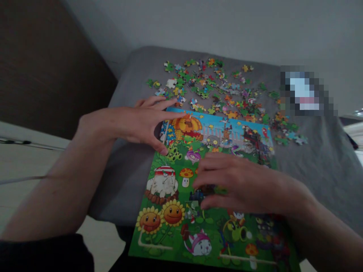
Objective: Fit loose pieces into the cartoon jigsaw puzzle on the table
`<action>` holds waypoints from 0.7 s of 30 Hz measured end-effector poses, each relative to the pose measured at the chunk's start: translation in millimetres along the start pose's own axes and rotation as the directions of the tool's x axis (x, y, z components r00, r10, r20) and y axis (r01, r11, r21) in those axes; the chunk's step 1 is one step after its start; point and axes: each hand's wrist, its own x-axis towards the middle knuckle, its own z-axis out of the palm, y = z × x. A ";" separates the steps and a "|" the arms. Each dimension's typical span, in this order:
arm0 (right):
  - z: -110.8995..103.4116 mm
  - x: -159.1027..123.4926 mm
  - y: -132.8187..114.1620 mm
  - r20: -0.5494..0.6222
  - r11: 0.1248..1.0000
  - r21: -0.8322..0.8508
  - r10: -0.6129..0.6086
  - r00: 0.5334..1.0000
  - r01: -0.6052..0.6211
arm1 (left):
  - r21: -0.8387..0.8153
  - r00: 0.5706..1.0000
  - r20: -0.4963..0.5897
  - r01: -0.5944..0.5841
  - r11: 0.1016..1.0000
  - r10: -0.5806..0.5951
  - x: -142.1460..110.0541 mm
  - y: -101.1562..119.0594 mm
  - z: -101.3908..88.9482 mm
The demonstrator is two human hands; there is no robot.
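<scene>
A picture board point(164, 238) with cartoon plants, sunflowers and zombies lies at the front of a grey cloth-covered surface. My left hand point(141, 119) is at its upper left corner, fingers spread. Its thumb tip rests on the left part of the picture, and the other fingertips reach past the top edge toward loose jigsaw pieces point(202, 92). Over the middle of the board is my right hand point(229, 183), palm down, with bent fingers and the thumb apart from them. I see nothing held between them; what lies under the palm is hidden.
Several loose pieces are scattered beyond the board, some along its right side point(289, 132). A blurred-out rectangular object point(304, 90) lies at the right back of the grey cloth point(124, 189). A pale wall point(215, 26) stands behind, and a dark panel point(51, 56) is at the left.
</scene>
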 end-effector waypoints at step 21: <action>29.3 19.6 -7.0 -0.030 0.913 -0.378 -0.178 0.984 0.154 | 0.067 0.999 -0.041 0.032 0.997 -0.029 1.4 -28.2 15.2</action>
